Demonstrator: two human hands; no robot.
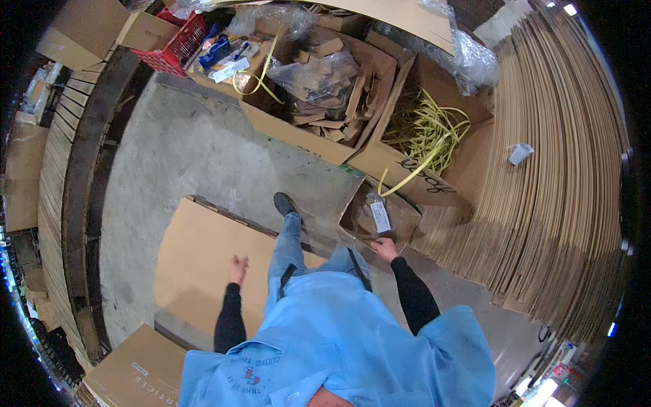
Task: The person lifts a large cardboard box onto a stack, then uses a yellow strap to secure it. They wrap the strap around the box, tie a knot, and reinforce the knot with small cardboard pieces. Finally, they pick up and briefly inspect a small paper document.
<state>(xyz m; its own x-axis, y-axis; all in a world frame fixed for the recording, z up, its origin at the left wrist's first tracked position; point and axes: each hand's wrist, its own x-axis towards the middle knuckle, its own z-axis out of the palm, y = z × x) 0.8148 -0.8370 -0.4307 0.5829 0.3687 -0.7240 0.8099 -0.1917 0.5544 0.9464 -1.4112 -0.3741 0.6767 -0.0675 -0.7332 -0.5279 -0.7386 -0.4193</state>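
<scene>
My right hand (385,249) is at the near rim of a small open cardboard box (349,220), its fingers curled at the edge. Inside that box lie see-through plastic and a white label (380,216). My left hand (237,269) hangs in the air with its fingers apart and nothing in them. Below it, a large flat cardboard sheet (203,247) lies low beside my legs.
A tall stack of flat cardboard (556,169) stands on the right. Ahead are a box of yellow strapping (434,129), a carton of cardboard scraps (325,88) and a red basket (178,47). A roller conveyor (74,176) runs along the left; a closed carton (139,370) sits near left.
</scene>
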